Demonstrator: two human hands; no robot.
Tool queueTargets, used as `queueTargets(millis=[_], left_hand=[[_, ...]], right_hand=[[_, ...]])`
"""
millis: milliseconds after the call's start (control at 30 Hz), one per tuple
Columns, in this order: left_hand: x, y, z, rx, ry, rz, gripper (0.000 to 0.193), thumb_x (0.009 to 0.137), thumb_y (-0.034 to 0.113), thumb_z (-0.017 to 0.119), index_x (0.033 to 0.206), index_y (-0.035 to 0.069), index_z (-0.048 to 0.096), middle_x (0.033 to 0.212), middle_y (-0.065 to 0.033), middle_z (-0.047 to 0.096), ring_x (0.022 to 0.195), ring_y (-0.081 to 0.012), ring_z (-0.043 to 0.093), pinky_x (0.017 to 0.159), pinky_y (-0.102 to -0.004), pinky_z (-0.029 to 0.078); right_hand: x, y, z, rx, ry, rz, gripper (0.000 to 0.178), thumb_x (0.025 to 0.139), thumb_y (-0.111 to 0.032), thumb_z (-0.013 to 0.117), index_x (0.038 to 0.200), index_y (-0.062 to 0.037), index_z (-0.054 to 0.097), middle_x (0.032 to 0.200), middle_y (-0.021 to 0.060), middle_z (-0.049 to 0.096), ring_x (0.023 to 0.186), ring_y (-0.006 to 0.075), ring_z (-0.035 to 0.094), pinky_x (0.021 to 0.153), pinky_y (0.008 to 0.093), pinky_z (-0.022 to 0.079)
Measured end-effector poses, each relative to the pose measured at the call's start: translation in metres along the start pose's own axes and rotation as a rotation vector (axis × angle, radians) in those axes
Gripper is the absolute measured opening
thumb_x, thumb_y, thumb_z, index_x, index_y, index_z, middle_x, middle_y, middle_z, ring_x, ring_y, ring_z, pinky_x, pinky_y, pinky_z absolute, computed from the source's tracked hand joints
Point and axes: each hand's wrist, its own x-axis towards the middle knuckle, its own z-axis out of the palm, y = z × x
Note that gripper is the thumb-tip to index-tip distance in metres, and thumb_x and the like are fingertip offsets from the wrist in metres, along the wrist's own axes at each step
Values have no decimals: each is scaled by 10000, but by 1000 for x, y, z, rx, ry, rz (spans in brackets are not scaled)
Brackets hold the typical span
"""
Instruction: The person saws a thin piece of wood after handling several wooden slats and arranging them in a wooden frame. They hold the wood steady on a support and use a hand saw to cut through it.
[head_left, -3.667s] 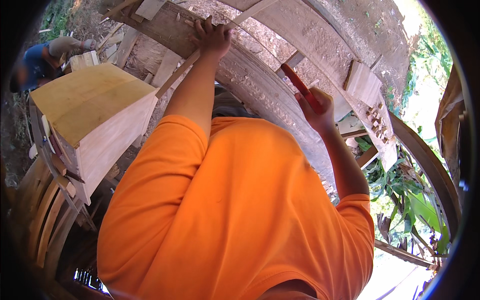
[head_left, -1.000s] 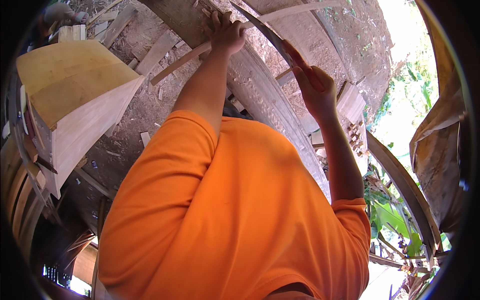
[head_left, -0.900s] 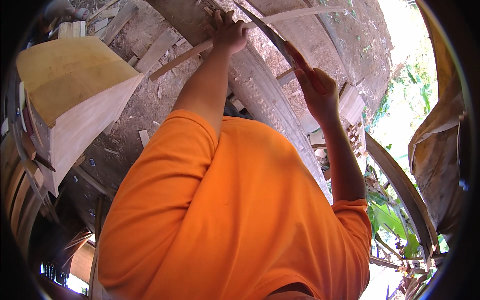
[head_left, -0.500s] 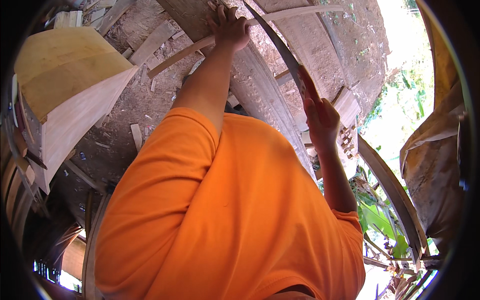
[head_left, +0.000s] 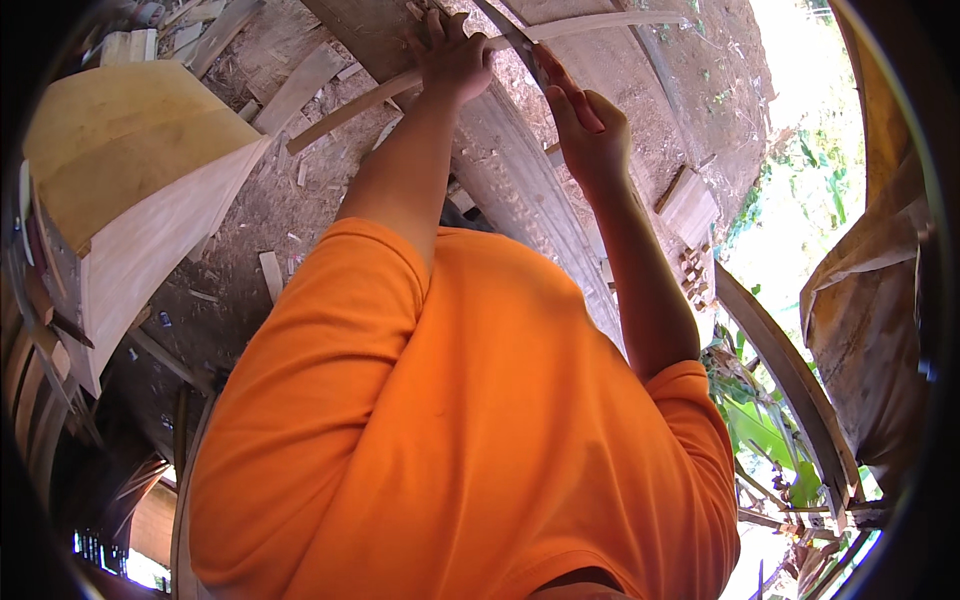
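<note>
My right hand is wrapped round the red handle of a handsaw. The saw's dark blade runs up past the top edge of the picture and crosses a thin, pale wooden strip. Just left of the blade, my left hand presses down on the strip with its fingers spread. Beneath the strip lies a wide, grey wooden plank. Where the saw teeth meet the strip cannot be made out clearly.
A large curved wooden piece with pale sides stands at the left. Offcuts and chips litter the dirt floor. A wood block lies to the right, near a curved beam. A brown sheet hangs at the far right.
My right hand has pushed the saw forward and to the left, so more of its blade is out of the picture. My left hand stays on the strip.
</note>
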Motion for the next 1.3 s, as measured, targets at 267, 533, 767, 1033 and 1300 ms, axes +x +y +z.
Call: queueTargets(millis=[267,533,767,1033,1300], left_hand=[[6,2,3,-110,-57,-86,327,981,428,504,1181,206,639,1615,-89,277,1531,-440,15,1146,-756,23],[7,-1,6,-22,-10,-52,351,1005,441,493,1232,218,643,1582,-68,295,1517,-411,76,1133,-772,92],[5,5,-6,14,-40,-40,371,1003,453,489,1240,210,640,1583,-68,305,1510,-418,105,1138,-765,72],[6,6,-17,-132,-67,-122,331,974,425,500,1163,184,626,1624,-89,291,1541,-428,25,1161,-739,5],[7,-2,9,-9,45,-74,368,993,444,491,1217,188,634,1578,-100,327,1511,-436,95,1136,-765,47]], right_hand=[[-37,26,-48,194,-62,65,411,933,-259,726,657,-29,527,580,21,448,583,89,402,532,301,357],[-90,-15,-131,-8,-81,149,373,937,-191,726,683,-31,505,585,15,419,584,91,374,542,301,352],[0,0,-25,-60,-51,13,393,892,-319,743,688,-29,574,601,108,569,546,189,533,551,358,434],[36,9,8,-19,-45,4,384,879,-325,750,692,-25,599,602,106,587,546,177,545,556,346,452],[-55,11,-111,13,-126,132,391,932,-253,732,673,-46,526,602,-10,450,583,78,391,519,301,325]])
